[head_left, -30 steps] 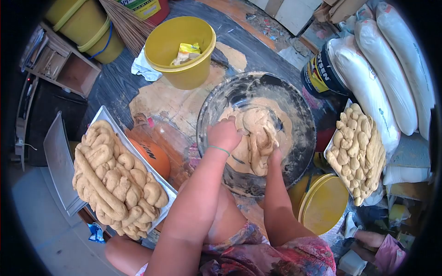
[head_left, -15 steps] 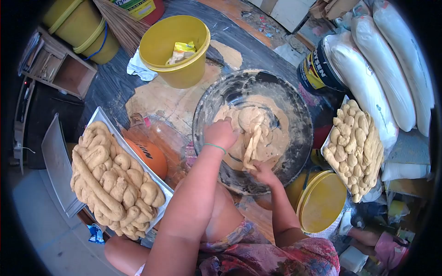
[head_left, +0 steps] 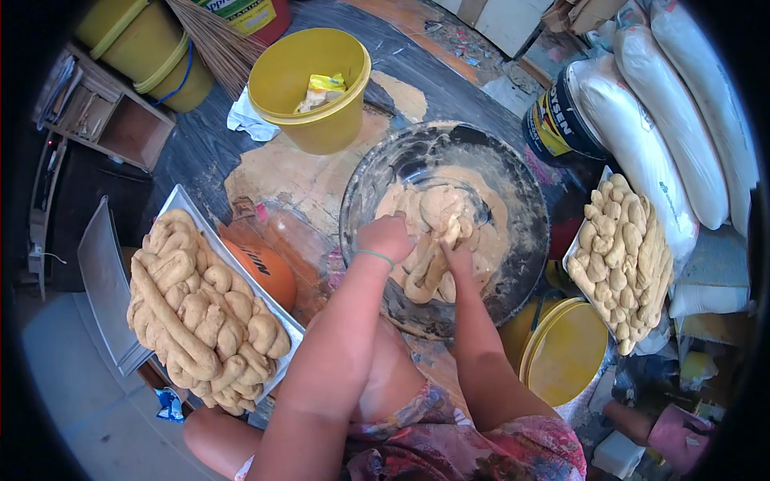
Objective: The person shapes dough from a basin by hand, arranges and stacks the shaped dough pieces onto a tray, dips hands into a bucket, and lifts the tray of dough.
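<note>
A wide black basin [head_left: 525, 240] holds loose tan powder [head_left: 489, 188] and pieces of dough. My right hand [head_left: 459, 260] is inside it, fingers closed on a twisted strip of dough [head_left: 457, 228] that reaches toward the basin's middle. A coated, looped length of dough [head_left: 423, 279] lies just left of that hand. Over the basin's left part, my left hand [head_left: 385, 239] is curled closed with its back toward me; whatever its fingers hold is hidden. A green band circles the left wrist.
A tray [head_left: 281, 321] heaped with twisted dough stands at left, another dough-laden tray [head_left: 571, 240] at right. A yellow bucket [head_left: 321, 132] with a packet sits behind the basin, a lidded yellow bucket [head_left: 565, 353] at right front. White sacks [head_left: 642, 160] lean at right. Another person's arm [head_left: 630, 421] shows lower right.
My right hand has moved up and toward the basin's middle with the dough, which hung as a long strip before and now bunches and loops. My left hand stays nearly in place.
</note>
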{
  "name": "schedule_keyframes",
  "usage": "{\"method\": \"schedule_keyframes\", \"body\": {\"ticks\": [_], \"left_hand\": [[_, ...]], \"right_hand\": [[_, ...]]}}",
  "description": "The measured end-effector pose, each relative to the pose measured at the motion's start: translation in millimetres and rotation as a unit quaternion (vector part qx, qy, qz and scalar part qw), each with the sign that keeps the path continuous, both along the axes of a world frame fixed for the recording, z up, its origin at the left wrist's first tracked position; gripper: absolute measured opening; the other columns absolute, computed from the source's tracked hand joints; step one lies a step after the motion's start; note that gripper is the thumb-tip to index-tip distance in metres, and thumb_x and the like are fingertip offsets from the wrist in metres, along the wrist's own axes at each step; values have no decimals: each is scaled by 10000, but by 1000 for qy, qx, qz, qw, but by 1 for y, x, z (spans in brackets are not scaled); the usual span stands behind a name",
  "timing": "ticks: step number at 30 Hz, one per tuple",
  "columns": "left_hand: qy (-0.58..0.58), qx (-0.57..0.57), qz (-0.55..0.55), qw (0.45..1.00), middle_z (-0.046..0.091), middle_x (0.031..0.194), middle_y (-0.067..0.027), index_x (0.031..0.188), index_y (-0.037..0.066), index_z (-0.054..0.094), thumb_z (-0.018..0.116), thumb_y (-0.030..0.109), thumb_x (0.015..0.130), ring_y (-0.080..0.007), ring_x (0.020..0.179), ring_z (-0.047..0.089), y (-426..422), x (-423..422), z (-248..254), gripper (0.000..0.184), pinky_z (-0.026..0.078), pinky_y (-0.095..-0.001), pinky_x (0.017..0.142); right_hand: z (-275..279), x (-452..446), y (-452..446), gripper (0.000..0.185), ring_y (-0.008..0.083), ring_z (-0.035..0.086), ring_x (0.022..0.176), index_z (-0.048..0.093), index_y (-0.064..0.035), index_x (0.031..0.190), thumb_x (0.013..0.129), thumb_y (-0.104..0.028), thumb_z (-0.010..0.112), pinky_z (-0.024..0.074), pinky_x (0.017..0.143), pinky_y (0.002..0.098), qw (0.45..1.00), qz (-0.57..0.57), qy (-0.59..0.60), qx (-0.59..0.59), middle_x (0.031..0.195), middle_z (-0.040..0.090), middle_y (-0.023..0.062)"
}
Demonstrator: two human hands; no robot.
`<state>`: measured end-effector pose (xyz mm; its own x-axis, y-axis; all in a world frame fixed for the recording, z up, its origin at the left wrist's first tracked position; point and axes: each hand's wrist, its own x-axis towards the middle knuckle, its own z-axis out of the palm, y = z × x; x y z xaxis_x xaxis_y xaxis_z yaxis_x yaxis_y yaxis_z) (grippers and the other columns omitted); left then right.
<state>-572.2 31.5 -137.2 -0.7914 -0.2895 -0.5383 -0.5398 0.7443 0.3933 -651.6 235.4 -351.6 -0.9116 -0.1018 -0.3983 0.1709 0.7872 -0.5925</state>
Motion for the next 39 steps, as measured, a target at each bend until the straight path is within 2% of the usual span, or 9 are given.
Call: {"method": "schedule_keyframes", "body": {"ticks": [4,13,16,17,19,22,27,32,39], "left_hand": [[-13,5,1,1000,613,1127,-195,1263,41,495,592,410,819,-336,1038,592,0,0,5,585,470,-425,874],[-11,13,4,1000,598,1159,-195,1285,43,477,592,404,823,-334,1058,583,0,3,15,598,463,-415,891],[-9,14,0,1000,601,1154,-191,1280,43,481,592,402,823,-333,1058,583,2,1,15,592,462,-418,892],[-6,13,-3,1000,603,1152,-191,1276,43,484,592,401,822,-334,1055,585,2,1,14,589,462,-419,891],[-3,14,-3,1000,606,1147,-189,1267,42,492,593,399,821,-335,1052,586,1,3,13,580,462,-421,891],[-9,11,7,1000,609,1141,-187,1251,40,504,595,395,821,-336,1051,587,2,5,9,565,461,-423,897],[-16,31,5,999,615,1132,-185,1230,36,519,599,374,815,-344,1056,581,4,-1,5,542,451,-423,915],[-46,150,-149,976,565,1210,-203,1286,31,470,677,246,752,-337,1130,538,10,-3,-6,611,416,-385,971],[-18,326,-161,931,479,1299,-220,1348,32,388,742,221,707,-319,1201,479,22,-4,-11,756,382,-357,1003]], "right_hand": [[-29,4,-24,807,446,544,1058,308,-3,1296,728,-431,690,416,916,464,992,-90,80,-30,1112,568,304],[-34,19,-10,539,449,564,978,437,-10,1172,770,-301,648,431,863,464,985,-114,106,-79,1062,589,279],[-44,30,2,406,359,608,853,503,-16,1086,792,-261,636,469,783,412,988,-63,130,-51,977,619,202],[-48,34,8,367,310,604,841,520,-19,1076,803,-240,626,472,766,384,986,-83,54,-130,965,617,173],[-18,48,10,292,213,597,817,554,-26,1054,824,-198,605,477,731,328,946,-118,-105,-285,941,613,113],[30,64,18,261,148,581,789,571,-3,1052,812,-105,581,467,690,266,900,-124,-190,-371,911,596,67],[52,65,34,383,187,579,958,495,-16,1217,863,-156,543,476,808,330,814,-138,-219,-520,1067,593,83],[119,62,16,489,239,564,1048,426,-12,1277,862,-232,559,456,913,372,719,-163,-258,-624,1170,550,115],[134,49,7,548,272,546,1103,400,-23,1323,892,-326,553,440,947,410,695,-85,-282,-656,1226,533,137]]}}
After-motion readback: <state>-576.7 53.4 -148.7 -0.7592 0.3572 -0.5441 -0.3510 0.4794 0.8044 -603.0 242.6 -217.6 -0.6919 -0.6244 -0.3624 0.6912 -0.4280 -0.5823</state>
